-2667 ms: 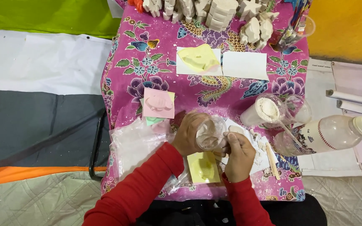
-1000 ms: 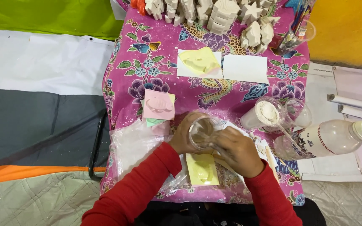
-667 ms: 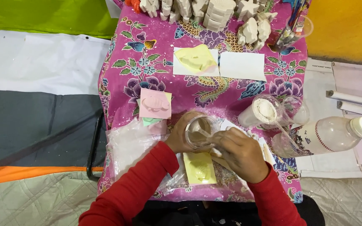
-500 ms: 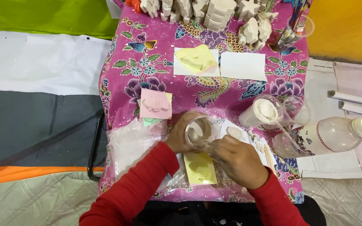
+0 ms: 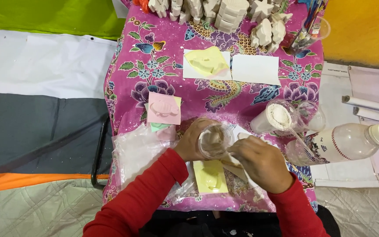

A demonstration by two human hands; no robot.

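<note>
A small table (image 5: 242, 101) covered by a pink floral cloth fills the middle of the view, and everything else is placed from it. On the floor left of the table lie wide sheets in white, dark grey and orange. At the table's right edge a clear plastic bottle (image 5: 347, 142) with a white cap lies on its side. Along the table's far edge stands a row of white plaster figures (image 5: 224, 13). On the table's near left corner a crumpled clear plastic bag (image 5: 139, 153) spreads out. Toward the far middle of the table sit a yellow mould (image 5: 207, 62) on white paper and, just beside it to the right, a blank white sheet (image 5: 256, 69). Near the table's right side a clear cup of white powder (image 5: 273, 118) stands next to an empty clear cup (image 5: 311, 116). A pink mould (image 5: 164, 108) lies at the table's left.

At the table's near edge, the left hand (image 5: 193, 140) wraps closed around a clear plastic cup (image 5: 214, 140) holding greyish liquid, gripping its side. The right hand (image 5: 262, 162) is curled shut beside the cup, pinching a thin flat stick (image 5: 232, 161) that runs toward the cup. Below the cup, on the table, lies a small yellow mould (image 5: 210, 176).
</note>
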